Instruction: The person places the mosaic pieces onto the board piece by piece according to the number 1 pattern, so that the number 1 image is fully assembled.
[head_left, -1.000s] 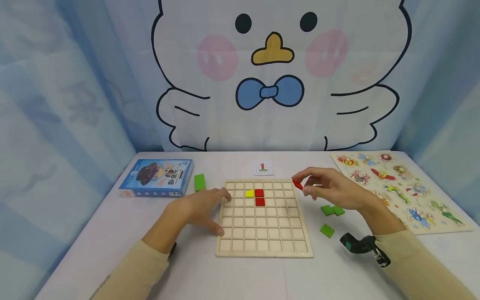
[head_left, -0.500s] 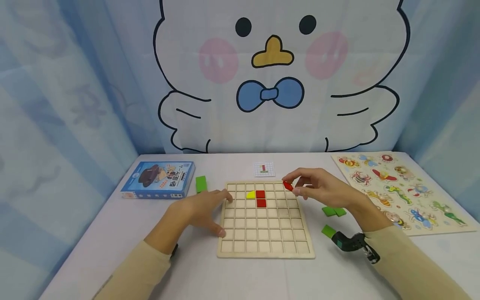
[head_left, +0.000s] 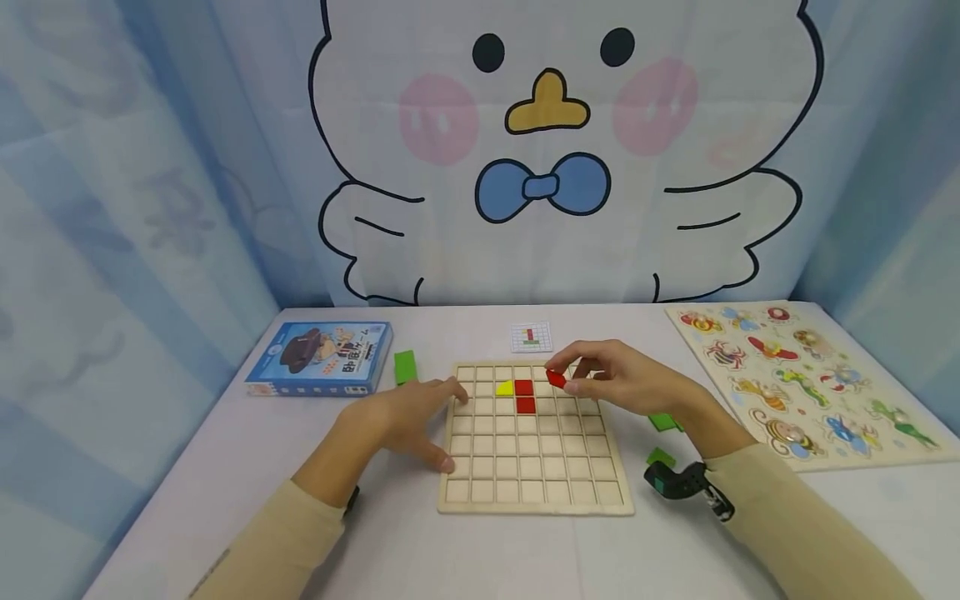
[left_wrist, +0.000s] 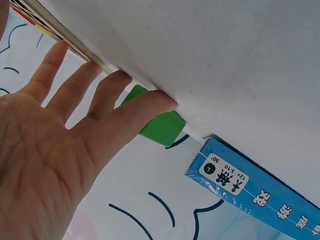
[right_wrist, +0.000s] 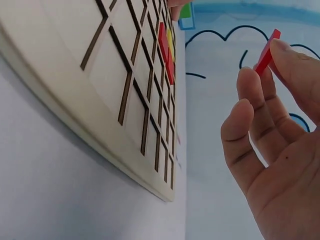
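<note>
A wooden grid board lies flat in the middle of the table. Two red square tiles sit in its upper cells, one below the other, and a yellow tile lies beside the upper one. The left hand rests at the board's left edge, fingers spread and thumb lower down. Over the board's upper right cells, the right hand pinches a third red tile between thumb and fingertips. In the right wrist view this red tile is tilted and apart from the board.
Behind the board lies a small pattern card. A blue game box and a green piece stand at left. Several green tiles lie right of the board, partly behind the right arm. Farther right is an insect picture board.
The right hand has moved left with the red tile, from beyond the board's upper right corner to above its upper cells. The left hand stays at the board's edge.
</note>
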